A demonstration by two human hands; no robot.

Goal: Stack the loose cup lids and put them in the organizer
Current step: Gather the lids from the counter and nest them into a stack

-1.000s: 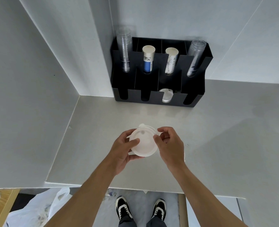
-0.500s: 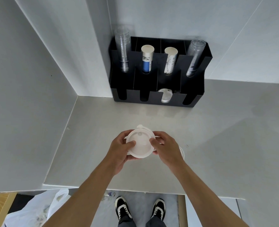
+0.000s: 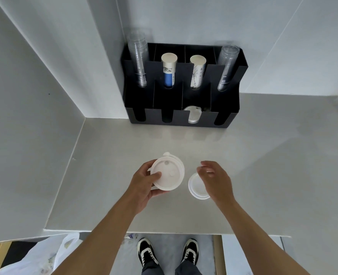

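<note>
Left hand (image 3: pixel 144 182) pinches lid stack (image 3: pixel 167 173) above worktop (image 3: pixel 263 155); right hand (image 3: pixel 216 179) spread, empty, over loose lids (image 3: pixel 196 188); pinch rims, nest squarely w/ tabs aligned, then organizer (image 3: pixel 184 120).

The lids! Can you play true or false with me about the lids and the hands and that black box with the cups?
1. The left hand holds a stack of white lids. True.
2. The right hand grips a paper cup. False: it hovers with loose fingers above a white lid lying on the counter.
3. The black organizer has lids in a front slot. True.
4. All four front slots are full of lids. False: only one shows lids; the others look dark.
5. The clear cups stand in the middle of the organizer. False: they fill the two outer back compartments.
</note>
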